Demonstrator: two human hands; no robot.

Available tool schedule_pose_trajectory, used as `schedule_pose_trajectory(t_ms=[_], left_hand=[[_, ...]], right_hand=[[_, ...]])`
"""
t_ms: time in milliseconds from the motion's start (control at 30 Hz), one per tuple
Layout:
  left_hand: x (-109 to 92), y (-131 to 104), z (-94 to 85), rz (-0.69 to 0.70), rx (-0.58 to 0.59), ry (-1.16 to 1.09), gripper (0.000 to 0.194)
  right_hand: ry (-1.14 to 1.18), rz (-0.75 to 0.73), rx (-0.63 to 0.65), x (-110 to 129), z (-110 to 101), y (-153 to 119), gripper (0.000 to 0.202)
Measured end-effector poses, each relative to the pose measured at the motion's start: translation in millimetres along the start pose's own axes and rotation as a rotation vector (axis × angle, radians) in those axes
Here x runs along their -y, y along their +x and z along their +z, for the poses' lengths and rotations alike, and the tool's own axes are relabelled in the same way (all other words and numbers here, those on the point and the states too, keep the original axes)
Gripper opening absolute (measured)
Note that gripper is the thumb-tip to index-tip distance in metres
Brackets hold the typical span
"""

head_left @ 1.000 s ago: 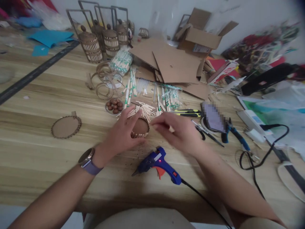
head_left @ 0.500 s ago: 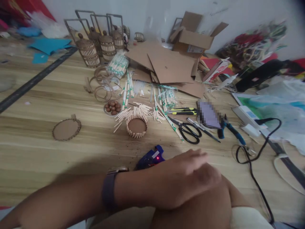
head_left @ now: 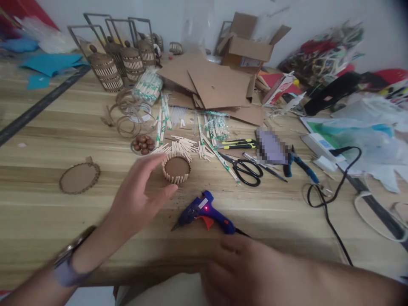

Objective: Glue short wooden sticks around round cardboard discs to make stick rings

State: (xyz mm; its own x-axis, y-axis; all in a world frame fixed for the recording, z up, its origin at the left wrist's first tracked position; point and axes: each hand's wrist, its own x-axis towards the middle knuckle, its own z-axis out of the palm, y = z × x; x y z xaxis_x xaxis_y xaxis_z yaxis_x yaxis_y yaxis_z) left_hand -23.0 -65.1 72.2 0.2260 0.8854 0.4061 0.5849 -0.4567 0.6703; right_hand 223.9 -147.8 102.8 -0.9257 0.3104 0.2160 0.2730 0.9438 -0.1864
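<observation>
A: Where are the hands?

B: The left hand hovers over the bench, fingers spread and empty, thumb and forefinger curved toward the small stick basket just beyond it, not touching.

A: And the other?

B: The right hand is low at the near edge, blurred. I cannot tell whether it is open or closed. It holds nothing I can see.

A: What lies between them?

B: A blue glue gun on its side, red light on, just in front of the right hand.

A: Around the basket?

B: Loose sticks right behind it, a dish of brown beads to its left, black scissors to its right, a cardboard disc well off to the left.
</observation>
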Motion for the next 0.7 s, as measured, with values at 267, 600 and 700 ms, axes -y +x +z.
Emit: schedule_pose_trajectory(t_ms=[267, 600, 700], left_hand=[[40.2, 15.6, 47.5, 0.122, 0.018, 0.24, 0.115], [51.1, 17.9, 61.0, 0.107, 0.047, 0.281, 0.119], [55.7, 16.9, 57.3, 0.123, 0.071, 0.261, 0.117]], right_hand=[[-0.292, 0.699, 0.044, -23.2, 33.7, -16.6, 0.031], [0.568, 0.996, 0.016, -48.3, 32.5, -22.5, 0.023], [0.887, 1.06, -0.132, -56.4, 25.5, -32.8, 0.027]])
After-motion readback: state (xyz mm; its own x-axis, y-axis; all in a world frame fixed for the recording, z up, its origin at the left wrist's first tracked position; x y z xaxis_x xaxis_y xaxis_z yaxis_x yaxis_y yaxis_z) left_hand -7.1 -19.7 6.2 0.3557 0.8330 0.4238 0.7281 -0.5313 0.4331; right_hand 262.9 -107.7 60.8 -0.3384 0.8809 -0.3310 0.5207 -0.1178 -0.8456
